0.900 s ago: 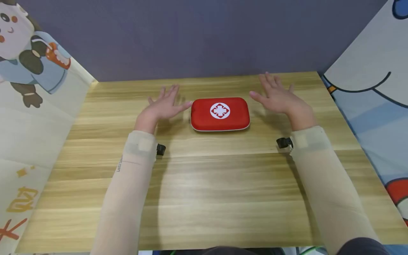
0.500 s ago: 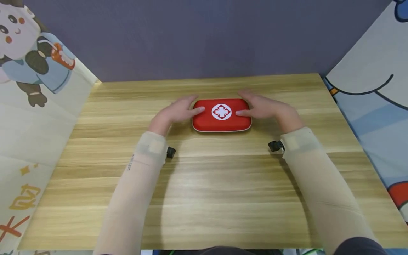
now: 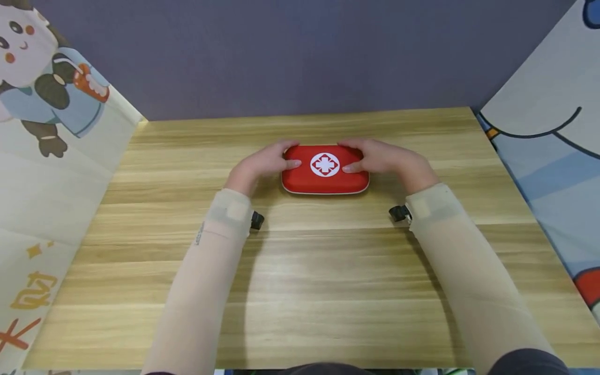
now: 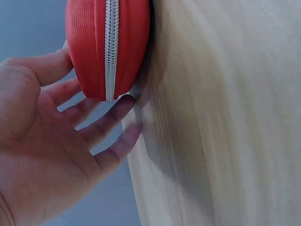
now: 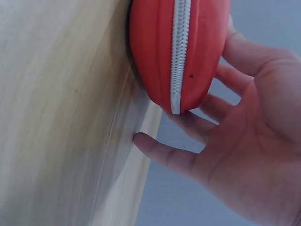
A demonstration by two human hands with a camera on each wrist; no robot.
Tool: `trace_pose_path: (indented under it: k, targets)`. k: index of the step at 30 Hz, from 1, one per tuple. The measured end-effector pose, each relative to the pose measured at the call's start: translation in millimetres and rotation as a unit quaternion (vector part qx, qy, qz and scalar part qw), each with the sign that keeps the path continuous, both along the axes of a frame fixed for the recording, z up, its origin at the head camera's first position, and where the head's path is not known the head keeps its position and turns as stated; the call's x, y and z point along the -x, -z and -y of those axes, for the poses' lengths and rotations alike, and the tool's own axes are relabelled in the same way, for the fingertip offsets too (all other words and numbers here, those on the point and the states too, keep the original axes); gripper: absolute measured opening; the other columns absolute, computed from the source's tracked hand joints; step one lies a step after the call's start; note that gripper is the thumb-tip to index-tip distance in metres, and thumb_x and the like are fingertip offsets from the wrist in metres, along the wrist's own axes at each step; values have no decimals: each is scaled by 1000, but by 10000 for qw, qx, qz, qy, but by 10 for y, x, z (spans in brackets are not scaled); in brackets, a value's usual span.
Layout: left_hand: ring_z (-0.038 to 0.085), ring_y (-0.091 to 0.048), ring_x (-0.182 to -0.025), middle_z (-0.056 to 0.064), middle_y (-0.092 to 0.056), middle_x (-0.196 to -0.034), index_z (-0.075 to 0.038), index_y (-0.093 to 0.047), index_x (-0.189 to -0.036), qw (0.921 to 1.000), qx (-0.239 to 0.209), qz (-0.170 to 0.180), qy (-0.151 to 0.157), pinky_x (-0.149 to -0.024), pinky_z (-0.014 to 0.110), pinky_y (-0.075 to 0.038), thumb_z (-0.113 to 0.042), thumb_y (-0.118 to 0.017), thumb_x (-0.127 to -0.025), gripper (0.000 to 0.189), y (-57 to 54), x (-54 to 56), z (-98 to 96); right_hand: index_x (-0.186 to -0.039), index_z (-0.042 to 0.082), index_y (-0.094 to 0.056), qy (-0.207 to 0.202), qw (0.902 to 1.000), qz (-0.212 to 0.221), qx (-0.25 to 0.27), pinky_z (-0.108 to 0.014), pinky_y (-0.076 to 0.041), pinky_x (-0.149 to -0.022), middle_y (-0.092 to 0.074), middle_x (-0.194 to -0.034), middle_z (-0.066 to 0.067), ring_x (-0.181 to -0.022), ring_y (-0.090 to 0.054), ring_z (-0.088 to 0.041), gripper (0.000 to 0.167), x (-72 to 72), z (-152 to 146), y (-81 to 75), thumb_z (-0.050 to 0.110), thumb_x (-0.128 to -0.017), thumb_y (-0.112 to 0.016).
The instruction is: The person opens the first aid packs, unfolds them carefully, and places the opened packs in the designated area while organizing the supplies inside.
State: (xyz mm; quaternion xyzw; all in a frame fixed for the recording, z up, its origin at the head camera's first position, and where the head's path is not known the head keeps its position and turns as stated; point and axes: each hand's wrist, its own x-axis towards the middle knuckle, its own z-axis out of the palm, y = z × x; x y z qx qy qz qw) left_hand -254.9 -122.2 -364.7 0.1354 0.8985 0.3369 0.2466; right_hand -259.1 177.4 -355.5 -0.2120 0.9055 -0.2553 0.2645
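A red first-aid case [image 3: 323, 182] with a white cross emblem lies flat on the wooden table, its silver zipper [image 4: 111, 52] running along the side. At its left end my left hand [image 3: 267, 160] holds it, thumb on the lid and fingers at the far edge. My right hand [image 3: 386, 157] grips the other end the same way, its thumb near the emblem. Both wrist views show the thumb against the case and the fingers reaching round its end, with some fingertips hidden behind it. In the right wrist view, one finger [image 5: 164, 155] stands apart from the case.
The wooden table [image 3: 323, 291] stretches toward me in front of the case. A grey-blue wall panel [image 3: 300, 57] stands behind its far edge. Cartoon-printed panels flank it, on the left [image 3: 56, 177] and on the right [image 3: 529, 104]. Small black wrist cameras [image 3: 257, 220] sit at both cuffs.
Both hands have moved inward from beside the case to its two ends. Their spread fingers have bent around it and the thumbs have come down on the lid. The case stays in place.
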Motion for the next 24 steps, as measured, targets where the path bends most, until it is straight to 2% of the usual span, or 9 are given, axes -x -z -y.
trace_pose_path:
  k: [4,6,11,15,20,22,24]
  targets:
    - [26,-36,-153,10,-35,-172,-12,-27,-170,9993,-104,315,-156,-132,41,-32,-25,-62,-106,74,-46,32,-12,-171,14,-26,142,9998,88,-84,-57,-27,-132,-35,-171,-18,-155,-35,-38,84,4,19,-33,30,-102,-72]
    - [27,-40,-148,10,-36,-171,-13,-26,-170,9984,-210,467,-256,-128,41,-37,-24,-62,-106,75,-53,39,-21,-171,15,-25,179,9997,98,-134,-57,-27,-133,-34,-172,-18,-156,-34,-38,84,11,24,-37,30,-102,-72]
    - [27,-47,-137,10,-40,-165,-14,-27,-170,9952,-377,771,-475,-114,41,-48,-21,-63,-105,75,-28,42,-25,-171,14,-24,251,9994,163,-184,-56,-26,-133,-32,-173,-18,-157,-32,-38,85,5,37,-25,30,-102,-72]
    - [27,-47,-136,10,-40,-164,-16,-27,-170,9924,-474,994,-554,-112,41,-49,-22,-62,-104,75,-12,50,-16,-170,11,-25,200,9994,74,-262,-55,-28,-133,-34,-172,-18,-156,-35,-38,85,-7,52,-14,29,-102,-71]
    - [28,-49,-137,11,-40,-163,-13,-25,-170,9895,-539,1196,-611,-116,44,-50,-26,-63,-104,77,-23,71,-7,-169,7,-29,-182,9988,-292,-363,-54,-29,-133,-33,-173,-18,-159,-32,-38,82,-54,129,-44,25,-102,-72]
    - [28,-48,-138,11,-41,-162,-12,-25,-169,9899,-495,1172,-624,-117,46,-50,-28,-63,-104,77,-20,67,2,-169,7,-28,-423,9970,-443,-479,-57,-26,-133,-27,-176,-17,-162,-26,-39,89,-92,195,-45,32,-98,-76]
    - [28,-48,-139,11,-41,-162,-11,-27,-168,9910,-434,1119,-584,-117,47,-50,-31,-64,-103,77,-4,65,18,-170,8,-26,-646,9947,-576,-562,-60,-18,-135,-21,-178,-18,-164,-20,-40,100,-130,269,-14,43,-94,-80]
